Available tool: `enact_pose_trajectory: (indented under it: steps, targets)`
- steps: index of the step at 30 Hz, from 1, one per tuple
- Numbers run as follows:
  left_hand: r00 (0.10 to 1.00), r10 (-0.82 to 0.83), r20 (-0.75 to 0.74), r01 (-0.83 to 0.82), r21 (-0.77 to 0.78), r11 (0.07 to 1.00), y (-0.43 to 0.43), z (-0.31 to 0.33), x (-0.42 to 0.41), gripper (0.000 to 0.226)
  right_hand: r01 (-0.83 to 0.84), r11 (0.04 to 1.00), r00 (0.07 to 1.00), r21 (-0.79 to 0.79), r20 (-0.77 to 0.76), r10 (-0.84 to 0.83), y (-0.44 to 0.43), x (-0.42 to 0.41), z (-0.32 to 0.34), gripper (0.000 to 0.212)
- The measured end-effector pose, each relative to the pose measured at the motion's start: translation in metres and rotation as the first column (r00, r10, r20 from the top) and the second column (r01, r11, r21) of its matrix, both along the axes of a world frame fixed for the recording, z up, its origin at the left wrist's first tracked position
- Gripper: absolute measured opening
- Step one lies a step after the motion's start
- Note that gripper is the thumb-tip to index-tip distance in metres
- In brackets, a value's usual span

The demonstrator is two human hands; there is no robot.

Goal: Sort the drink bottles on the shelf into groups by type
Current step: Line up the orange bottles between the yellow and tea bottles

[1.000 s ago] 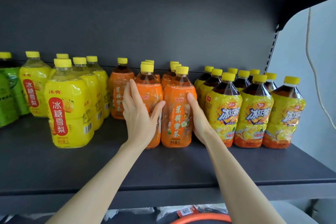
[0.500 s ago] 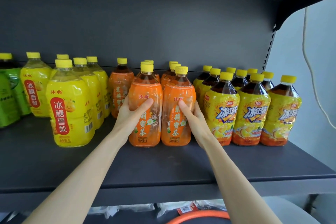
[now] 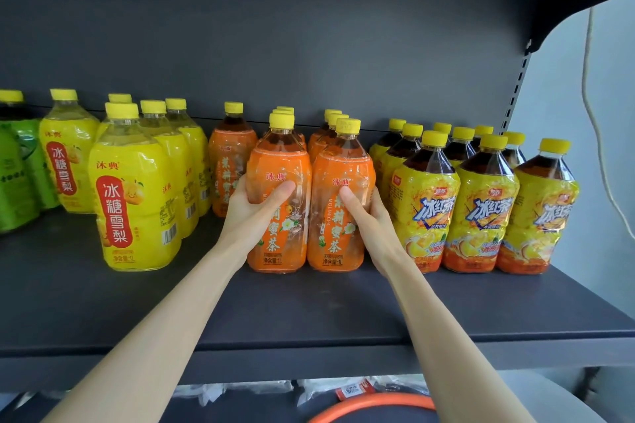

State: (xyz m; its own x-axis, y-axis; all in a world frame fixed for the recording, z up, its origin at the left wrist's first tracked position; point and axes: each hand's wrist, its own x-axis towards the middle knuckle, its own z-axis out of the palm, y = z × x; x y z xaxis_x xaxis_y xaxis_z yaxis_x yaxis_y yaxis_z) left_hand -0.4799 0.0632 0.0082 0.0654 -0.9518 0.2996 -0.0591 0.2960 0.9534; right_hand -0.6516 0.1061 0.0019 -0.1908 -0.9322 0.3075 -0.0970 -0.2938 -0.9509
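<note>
Dk grey shelf (image 3: 309, 312), pale wall (image 3: 567, 96) rt — left hand (image 3: 254, 213) grips left orange bottle (image 3: 279, 161), right hand (image 3: 371, 216) grips right orange bottle (image 3: 343, 161) — yellow caps.

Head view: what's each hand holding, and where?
Left hand grips the front-left orange-labelled plastic tea bottle at mid-body; right hand grips the front-right orange-labelled plastic tea bottle, also mid-body.

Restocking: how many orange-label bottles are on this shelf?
7 orange-label bottles: three in a file, front one gripped by the left hand; three likewise by the right hand; one alone further left. Others may be hidden.
</note>
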Motion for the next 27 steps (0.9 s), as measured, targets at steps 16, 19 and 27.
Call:
enact_pose_trajectory:
  steps: [16, 19, 27]
  targets:
    - [0.978, 0.12, 0.172, -0.114, -0.044, 0.992, 0.02, 0.008, 0.002, 0.084, 0.214, 0.977, 0.959, -0.003, -0.191, -0.211, 0.017, 0.006, 0.006, 0.077]
    - [0.944, 0.136, 0.3, -0.126, -0.053, 0.991, 0.035, 0.011, 0.007, 0.085, 0.243, 0.97, 0.918, -0.02, -0.319, -0.236, 0.033, 0.005, 0.01, 0.084]
    - [0.823, 0.237, 0.517, -0.133, -0.231, 0.964, 0.089, 0.03, 0.046, 0.036, 0.288, 0.918, 0.72, -0.272, -0.572, -0.394, 0.083, 0.022, 0.031, 0.036]
